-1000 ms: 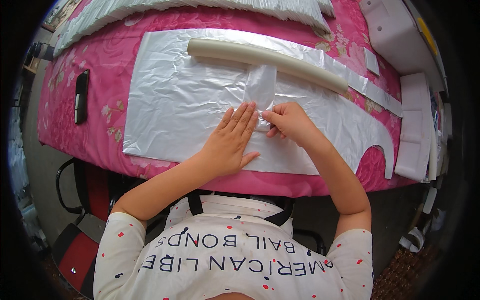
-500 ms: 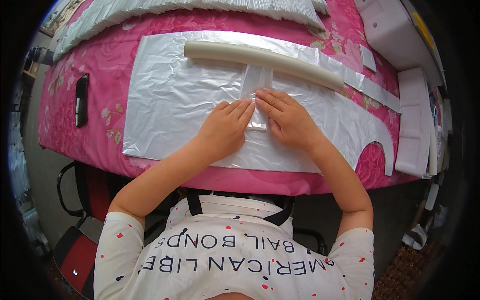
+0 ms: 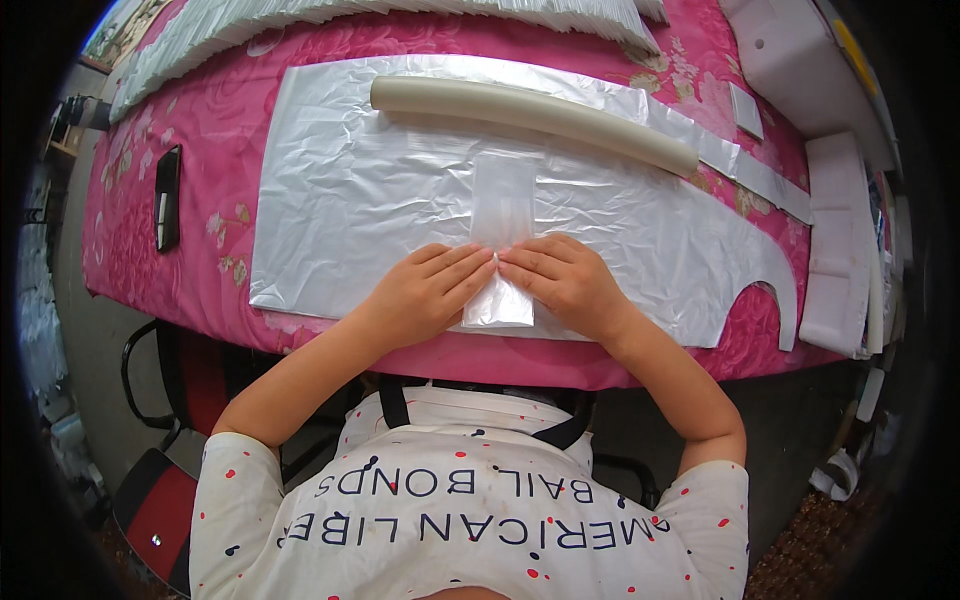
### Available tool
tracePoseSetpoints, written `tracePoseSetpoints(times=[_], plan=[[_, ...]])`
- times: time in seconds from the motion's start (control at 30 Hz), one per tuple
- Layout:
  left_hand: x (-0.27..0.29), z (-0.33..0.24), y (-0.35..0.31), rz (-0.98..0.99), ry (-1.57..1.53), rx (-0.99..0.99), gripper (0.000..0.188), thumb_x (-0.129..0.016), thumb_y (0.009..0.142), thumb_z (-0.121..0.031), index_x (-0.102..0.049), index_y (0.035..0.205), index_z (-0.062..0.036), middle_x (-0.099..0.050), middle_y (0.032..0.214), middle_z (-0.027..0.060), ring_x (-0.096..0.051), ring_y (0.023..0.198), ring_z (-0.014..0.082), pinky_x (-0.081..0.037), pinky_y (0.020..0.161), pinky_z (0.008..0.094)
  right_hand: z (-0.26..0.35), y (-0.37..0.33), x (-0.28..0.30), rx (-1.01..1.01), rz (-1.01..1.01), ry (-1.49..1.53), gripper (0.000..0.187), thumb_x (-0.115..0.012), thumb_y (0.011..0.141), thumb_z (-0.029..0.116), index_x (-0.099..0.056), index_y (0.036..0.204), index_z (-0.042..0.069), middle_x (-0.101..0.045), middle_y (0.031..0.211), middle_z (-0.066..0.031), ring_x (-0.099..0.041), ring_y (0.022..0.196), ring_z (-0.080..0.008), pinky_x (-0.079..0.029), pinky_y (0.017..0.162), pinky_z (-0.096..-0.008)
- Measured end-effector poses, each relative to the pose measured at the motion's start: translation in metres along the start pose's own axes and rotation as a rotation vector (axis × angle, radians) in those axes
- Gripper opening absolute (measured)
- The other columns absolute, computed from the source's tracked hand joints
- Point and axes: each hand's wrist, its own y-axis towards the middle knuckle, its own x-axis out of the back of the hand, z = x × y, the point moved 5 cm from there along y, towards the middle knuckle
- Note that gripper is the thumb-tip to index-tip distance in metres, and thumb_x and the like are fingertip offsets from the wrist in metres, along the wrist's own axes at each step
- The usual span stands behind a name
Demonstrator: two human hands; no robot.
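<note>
A narrow folded strip of clear plastic film (image 3: 504, 200), like a flattened bag, lies across a larger sheet of silvery-white plastic (image 3: 340, 200). My left hand (image 3: 425, 290) and my right hand (image 3: 568, 285) meet over the strip, fingertips nearly touching. Both hands are closed, their fingers together on the film, which puckers between the tips. My thumbs are mostly hidden. The strip's near end spreads below my fingers, close to the table's front edge. Beyond it, a long beige tube (image 3: 530, 115) rests on the sheet.
A pink floral cloth (image 3: 215, 270) covers the table. A dark phone-like object (image 3: 168, 200) lies at left. Stacked white folded packs (image 3: 400, 10) line the back. White foam blocks (image 3: 838, 240) stand at right, near a small white pad (image 3: 745, 110). Red-and-black chairs (image 3: 155, 510) stand at lower left.
Both hands have moved toward me, and the strip has slid with them, its far end now out from under the tube. The tube and the large sheet look much the same.
</note>
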Motion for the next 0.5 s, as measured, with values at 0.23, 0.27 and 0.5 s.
tracePoseSetpoints(times=[0.23,0.27,0.5], plan=[[-0.001,0.0,0.002,0.007,0.002,0.013,0.051,-0.058,0.064,-0.004,-0.053,0.114,0.0007,-0.056,0.118,0.0131,-0.054,0.108,0.0232,-0.042,0.089,0.0353,-0.006,-0.005,0.007,-0.102,0.0,-0.015,0.026,-0.062,0.068,0.007,-0.065,0.093,0.007,-0.063,0.096,-0.0036,-0.059,0.087,-0.0201,-0.048,0.077,-0.0318],[-0.003,0.001,0.002,0.008,0.012,0.008,0.051,-0.058,0.064,-0.004,-0.053,0.114,0.0005,-0.056,0.118,0.0131,-0.055,0.108,0.0229,-0.042,0.088,0.0351,-0.007,-0.006,0.008,-0.117,0.002,-0.009,0.026,-0.063,0.067,0.007,-0.065,0.093,0.007,-0.063,0.095,-0.0035,-0.059,0.086,-0.02,-0.048,0.075,-0.0318],[0.009,0.022,0.02,-0.004,-0.346,0.358,0.045,-0.06,0.073,-0.004,-0.05,0.116,0.0029,-0.063,0.096,0.0138,-0.061,0.086,0.0265,-0.046,0.075,0.0345,-0.031,-0.005,0.009,-0.49,-0.058,0.26,0.01,-0.063,0.075,0.009,-0.067,0.083,0.006,-0.064,0.073,-0.0079,-0.06,0.064,-0.0199,-0.048,0.059,-0.0306]])
